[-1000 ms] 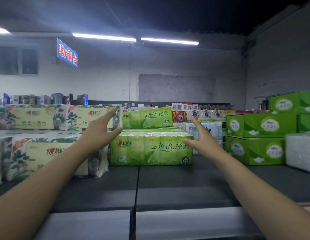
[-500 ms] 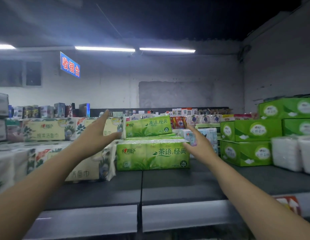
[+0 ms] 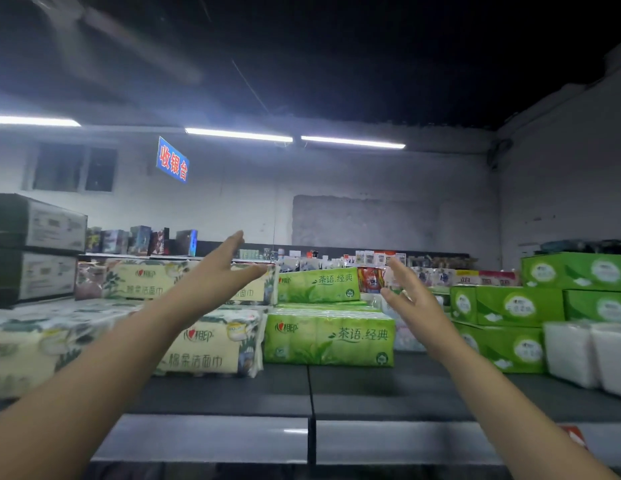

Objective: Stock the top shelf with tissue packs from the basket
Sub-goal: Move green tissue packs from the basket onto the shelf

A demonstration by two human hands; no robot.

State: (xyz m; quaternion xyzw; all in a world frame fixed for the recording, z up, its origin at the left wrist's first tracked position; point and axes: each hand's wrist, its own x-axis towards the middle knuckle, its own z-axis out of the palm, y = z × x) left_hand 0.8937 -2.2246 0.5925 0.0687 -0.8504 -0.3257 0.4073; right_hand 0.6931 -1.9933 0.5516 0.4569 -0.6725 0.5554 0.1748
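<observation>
Two green tissue packs sit stacked on the dark top shelf (image 3: 388, 393): a lower pack (image 3: 328, 339) and an upper pack (image 3: 317, 285) behind it. My left hand (image 3: 215, 278) is raised with straight fingers, up and to the left of the stack, holding nothing. On the stack's right side, my right hand (image 3: 411, 297) hovers with fingers spread and empty. Neither hand touches the packs. The basket is out of sight.
Cream floral tissue packs (image 3: 205, 344) fill the shelf to the left, with grey boxes (image 3: 35, 247) at the far left. Green tissue boxes (image 3: 517, 306) and white packs (image 3: 586, 355) stand at the right. Bare shelf surface lies in front of the green packs.
Both hands have lifted and drawn back a little from the green stack. The camera has tilted upward, so the shelf sits lower in the view.
</observation>
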